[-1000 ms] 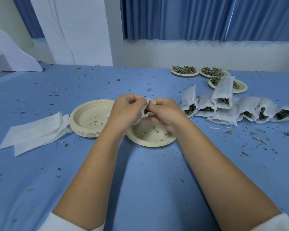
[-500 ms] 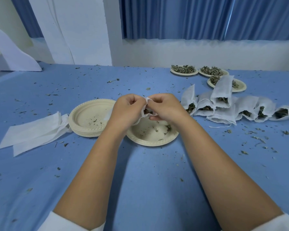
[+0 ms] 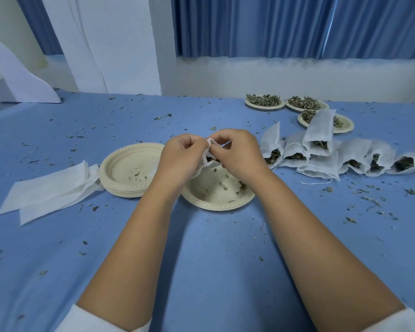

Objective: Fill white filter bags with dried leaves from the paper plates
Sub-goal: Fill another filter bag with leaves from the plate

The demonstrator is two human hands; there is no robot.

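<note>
Head view: we are pinching limp, light white fabric filter bag (image 3: 206, 156) at mouth rim with curled left hand (image 3: 180, 159), right hand (image 3: 238, 156); seemingly spill-prone.

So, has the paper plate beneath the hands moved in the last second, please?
No. The paper plate still lies just right of the plate stack, nearer the person.

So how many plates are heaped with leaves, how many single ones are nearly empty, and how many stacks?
Heaped plates: 3
Nearly empty plate: 1
Plate stack: 1
Total: 5
</note>
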